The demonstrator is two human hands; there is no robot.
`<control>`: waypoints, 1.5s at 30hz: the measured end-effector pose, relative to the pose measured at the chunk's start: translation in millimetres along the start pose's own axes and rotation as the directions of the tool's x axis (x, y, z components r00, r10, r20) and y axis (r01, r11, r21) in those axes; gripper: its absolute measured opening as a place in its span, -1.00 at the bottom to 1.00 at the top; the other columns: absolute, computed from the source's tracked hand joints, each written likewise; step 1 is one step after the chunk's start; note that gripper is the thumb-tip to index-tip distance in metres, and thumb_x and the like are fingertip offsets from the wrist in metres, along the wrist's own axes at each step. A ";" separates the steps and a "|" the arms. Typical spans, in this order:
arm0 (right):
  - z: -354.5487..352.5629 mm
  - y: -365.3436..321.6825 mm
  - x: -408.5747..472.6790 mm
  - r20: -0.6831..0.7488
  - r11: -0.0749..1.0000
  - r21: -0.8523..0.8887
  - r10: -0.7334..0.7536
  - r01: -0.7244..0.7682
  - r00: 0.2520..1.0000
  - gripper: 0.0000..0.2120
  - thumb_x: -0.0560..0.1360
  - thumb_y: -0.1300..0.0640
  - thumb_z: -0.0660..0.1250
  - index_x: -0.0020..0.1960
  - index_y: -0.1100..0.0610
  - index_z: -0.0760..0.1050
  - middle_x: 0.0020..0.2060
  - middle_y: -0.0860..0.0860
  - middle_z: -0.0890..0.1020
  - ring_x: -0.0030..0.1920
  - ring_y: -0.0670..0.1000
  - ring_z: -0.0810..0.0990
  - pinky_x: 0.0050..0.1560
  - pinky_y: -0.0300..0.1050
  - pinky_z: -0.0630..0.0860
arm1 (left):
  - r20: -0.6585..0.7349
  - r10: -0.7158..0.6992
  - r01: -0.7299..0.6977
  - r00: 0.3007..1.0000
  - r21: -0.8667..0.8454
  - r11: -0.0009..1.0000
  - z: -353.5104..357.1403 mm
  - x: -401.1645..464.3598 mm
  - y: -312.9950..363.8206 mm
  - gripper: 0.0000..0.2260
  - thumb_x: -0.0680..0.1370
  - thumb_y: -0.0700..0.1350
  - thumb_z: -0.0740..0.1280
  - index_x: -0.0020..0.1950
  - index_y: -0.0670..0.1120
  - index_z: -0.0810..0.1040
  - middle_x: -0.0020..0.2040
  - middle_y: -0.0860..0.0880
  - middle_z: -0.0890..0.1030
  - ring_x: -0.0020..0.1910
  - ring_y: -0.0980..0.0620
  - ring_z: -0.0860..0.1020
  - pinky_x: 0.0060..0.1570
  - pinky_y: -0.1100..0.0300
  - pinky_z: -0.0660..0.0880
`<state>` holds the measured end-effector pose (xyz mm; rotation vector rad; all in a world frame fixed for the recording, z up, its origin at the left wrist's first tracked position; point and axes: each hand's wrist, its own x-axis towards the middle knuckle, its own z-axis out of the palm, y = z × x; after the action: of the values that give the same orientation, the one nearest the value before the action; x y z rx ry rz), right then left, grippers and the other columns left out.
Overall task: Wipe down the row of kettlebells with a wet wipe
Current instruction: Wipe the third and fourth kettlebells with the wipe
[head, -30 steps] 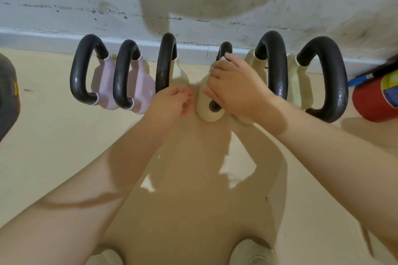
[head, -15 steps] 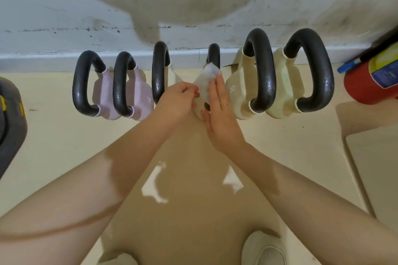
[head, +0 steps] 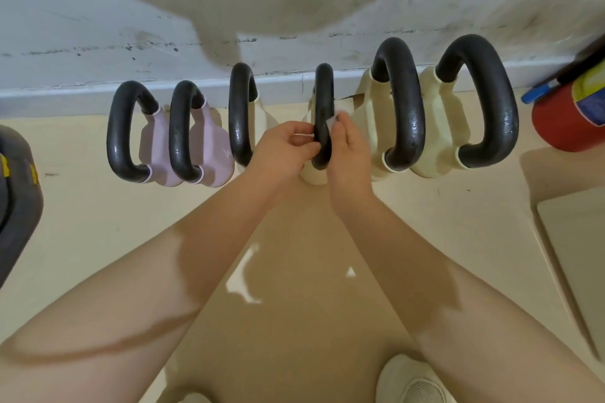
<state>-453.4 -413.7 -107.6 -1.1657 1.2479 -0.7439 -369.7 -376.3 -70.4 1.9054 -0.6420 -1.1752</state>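
Head view: the wet wipe (head: 334, 119) — a small white scrap — is pressed against the right side of the black handle (head: 323, 114) of the fourth kettlebell (head: 314, 173), counted from the left in a row of six along the wall base. The right hand (head: 348, 154) pinches the wipe with curled fingers against that handle. The left hand (head: 283, 149) sits just left of the same handle, fingers curled, fingertips touching it; whether it grips the handle cannot be told. Both forearms extend forward and converge on this kettlebell.

The handles are thick, rounded black loops with a slightly pebbled, glossy surface. Two bodies at left are pale pink (head: 209, 154); the remaining four are cream (head: 435, 127), smooth and matte.

The floor (head: 98, 222) is beige — the wall (head: 98, 26) is scuffed white. A red cylinder (head: 569, 121) lies at right.
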 end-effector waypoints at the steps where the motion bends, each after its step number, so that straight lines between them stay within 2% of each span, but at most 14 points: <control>1: 1.9 -7.2 5.5 -0.017 0.997 0.071 0.022 -0.021 1.000 -0.66 0.62 0.04 0.08 0.38 -0.03 0.35 0.24 -0.05 0.51 0.27 -0.01 0.47 0.32 -0.02 0.39 | 0.000 0.000 0.000 1.000 0.010 1.000 0.3 0.2 0.2 -0.72 0.50 -0.20 0.33 0.22 -0.08 0.51 0.07 -0.05 0.64 0.07 0.01 0.59 0.16 0.10 0.48; 3: 5.0 -13.7 4.2 -0.006 0.997 0.051 -0.057 0.057 0.998 -0.65 0.62 0.10 0.11 0.39 -0.02 0.35 0.27 0.01 0.51 0.27 0.03 0.49 0.31 0.06 0.42 | 0.004 -0.005 0.005 1.000 0.004 1.000 -0.4 0.2 0.7 -0.72 0.50 -0.20 0.34 0.21 -0.09 0.51 0.04 -0.04 0.65 0.05 0.03 0.60 0.15 0.12 0.49; 6: 1.0 7.3 -13.0 0.044 0.929 -0.320 -0.181 0.185 0.983 -0.64 0.55 -0.14 0.09 0.33 -0.34 0.24 0.26 -0.09 0.51 0.22 0.03 0.52 0.19 0.18 0.48 | 0.023 0.002 -0.001 1.000 -0.029 1.000 -2.7 -0.1 1.5 -0.74 0.48 -0.23 0.35 0.17 -0.14 0.54 0.01 -0.08 0.66 0.03 0.02 0.62 0.17 0.10 0.51; 8: -6.5 22.6 -22.6 0.048 0.875 -0.454 -0.165 0.169 0.985 -0.64 0.50 -0.23 0.04 0.29 -0.30 0.18 0.14 -0.16 0.54 0.10 -0.08 0.56 0.11 0.01 0.51 | 0.030 0.008 -0.006 1.000 -0.058 0.998 -3.9 -1.1 1.2 -0.76 0.48 -0.29 0.33 0.13 -0.14 0.56 -0.02 -0.06 0.66 0.01 0.03 0.62 0.16 0.13 0.52; 11: -4.4 32.7 -29.8 0.117 0.933 -0.316 -0.142 0.173 0.983 -0.72 0.58 0.15 0.17 0.27 0.04 0.25 0.03 -0.10 0.51 0.02 -0.28 0.50 0.06 -0.43 0.35 | 0.041 0.023 -0.021 0.999 -0.046 0.999 -4.6 -4.8 -0.9 -0.70 0.47 -0.33 0.31 0.16 -0.10 0.56 0.00 -0.01 0.65 0.03 0.11 0.60 0.13 0.22 0.50; 16: 13.5 33.3 -21.7 0.140 0.988 -0.122 -0.079 0.096 0.987 -0.54 0.47 0.30 0.16 0.34 0.08 0.20 0.21 0.03 0.45 0.20 -0.04 0.46 0.33 -0.04 0.40 | 0.038 0.041 -0.039 0.998 -0.035 0.999 -3.7 -8.3 -1.5 -0.67 0.48 -0.34 0.28 0.20 -0.09 0.55 0.00 0.00 0.65 0.05 0.11 0.60 0.12 0.26 0.49; 20: -1.5 33.5 -25.1 0.262 0.980 -0.151 -0.088 0.131 0.961 -0.33 0.48 0.48 0.08 0.49 0.16 -0.07 0.37 -0.01 0.30 0.29 -0.32 0.31 0.29 -0.42 0.29 | 0.004 0.010 -0.010 1.000 -0.074 0.997 -1.1 -5.2 1.7 -0.69 0.50 -0.33 0.24 0.18 -0.10 0.57 -0.05 0.01 0.66 0.00 0.12 0.61 0.05 0.28 0.53; 23: -2.5 34.9 -24.9 0.270 0.987 -0.149 -0.023 0.065 0.963 -0.29 0.46 0.47 0.08 0.50 0.15 -0.13 0.44 0.07 0.20 0.38 -0.07 0.27 0.40 -0.06 0.31 | -0.026 -0.018 0.015 1.000 -0.093 0.996 1.1 -4.2 2.7 -0.69 0.50 -0.34 0.20 0.16 -0.11 0.59 -0.06 0.01 0.67 -0.07 0.16 0.62 -0.02 0.34 0.55; 26: 8.4 24.0 -34.6 0.290 0.999 -0.040 -0.018 0.031 0.957 -0.28 0.45 0.47 0.12 0.48 0.16 -0.13 0.26 -0.22 0.21 0.26 -0.04 0.31 0.30 -0.05 0.38 | -0.048 -0.052 0.047 0.998 -0.095 0.994 0.4 -0.8 1.1 -0.75 0.51 -0.28 0.22 0.04 -0.05 0.63 -0.03 -0.06 0.68 0.01 0.04 0.63 0.03 0.23 0.56; 29: 8.3 22.3 -40.0 0.290 0.992 0.004 -0.121 0.126 0.949 -0.23 0.46 0.38 0.21 0.50 0.13 -0.18 0.27 -0.32 0.16 0.28 -0.25 0.27 0.34 -0.24 0.32 | -0.044 -0.080 0.074 0.996 -0.127 0.989 0.8 -0.8 4.0 -0.80 0.54 -0.19 0.22 -0.11 0.00 0.62 -0.06 -0.05 0.69 0.00 0.04 0.63 0.00 0.25 0.55; 33: 8.2 10.5 -6.1 0.208 0.991 0.079 -0.118 0.103 0.971 -0.63 0.50 0.26 0.16 0.27 0.20 0.18 0.14 0.29 0.38 0.10 0.13 0.42 0.10 -0.13 0.53 | 0.004 -0.084 0.084 0.996 -0.132 0.988 -0.8 -0.9 7.0 -0.70 0.62 -0.04 0.08 -0.08 -0.04 0.59 -0.12 -0.01 0.65 -0.10 0.11 0.61 -0.03 0.29 0.51; 36: 3.2 1.4 -2.7 0.254 0.986 0.066 -0.167 0.156 0.953 -0.67 0.61 0.19 0.06 0.34 0.24 0.15 0.04 0.07 0.43 0.04 -0.05 0.46 -0.02 -0.45 0.41 | 0.025 -0.083 0.085 0.996 -0.140 0.986 -3.9 -1.7 9.6 -0.64 0.64 0.01 0.01 -0.09 -0.03 0.58 -0.15 0.03 0.64 -0.12 0.14 0.60 -0.03 0.30 0.52; 40: -1.9 29.6 -21.3 0.352 0.911 -0.176 -0.296 0.374 0.888 -0.53 0.56 -0.13 0.01 0.32 0.17 0.20 0.28 0.21 0.32 0.31 0.18 0.34 0.25 0.14 0.39 | 0.020 -0.053 0.054 0.998 -0.070 0.996 -4.5 -0.6 10.0 -0.71 0.63 -0.01 0.05 0.23 -0.05 0.47 0.02 -0.05 0.63 -0.02 0.11 0.60 -0.16 0.36 0.51; 45: 10.1 -2.5 31.9 0.264 0.973 -0.149 -0.133 0.176 0.955 -0.31 0.50 -0.32 -0.06 0.51 0.04 0.04 0.47 0.11 0.23 0.47 0.05 0.21 0.46 0.12 0.18 | 0.052 0.089 -0.090 0.995 0.016 0.996 -5.1 7.8 16.4 -0.77 0.62 -0.07 0.10 0.07 0.06 0.55 0.02 0.09 0.62 0.03 0.19 0.56 0.07 0.31 0.45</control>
<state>-436.3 -441.3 -116.3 -1.4648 1.0287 -0.5884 -361.9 -389.4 -59.4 1.8476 -0.7604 -1.1679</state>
